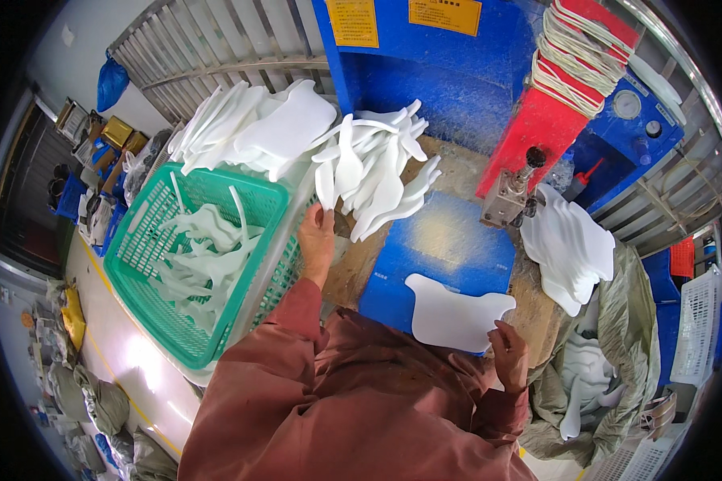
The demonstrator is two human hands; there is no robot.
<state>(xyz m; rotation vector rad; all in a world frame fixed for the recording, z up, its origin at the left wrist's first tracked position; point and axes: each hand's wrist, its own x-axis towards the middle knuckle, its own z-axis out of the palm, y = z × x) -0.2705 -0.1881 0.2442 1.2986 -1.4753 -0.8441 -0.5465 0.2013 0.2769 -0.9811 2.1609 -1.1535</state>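
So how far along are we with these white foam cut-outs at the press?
Done, it seems: cut strips fill the green basket, with more heaped on the bench pile. In hand: the right hand holds a white blank on the blue press bed, while the left hand touches that pile. Left: a stack of blanks waits by the press, and another stack behind the basket.

A green basket (pixel 148 240) holding white offcuts is seen off the counter's left edge. A red press head (pixel 549 120) is mounted above the blue machine (pixel 425 72); what may be a sack (pixel 626 321) hangs right.
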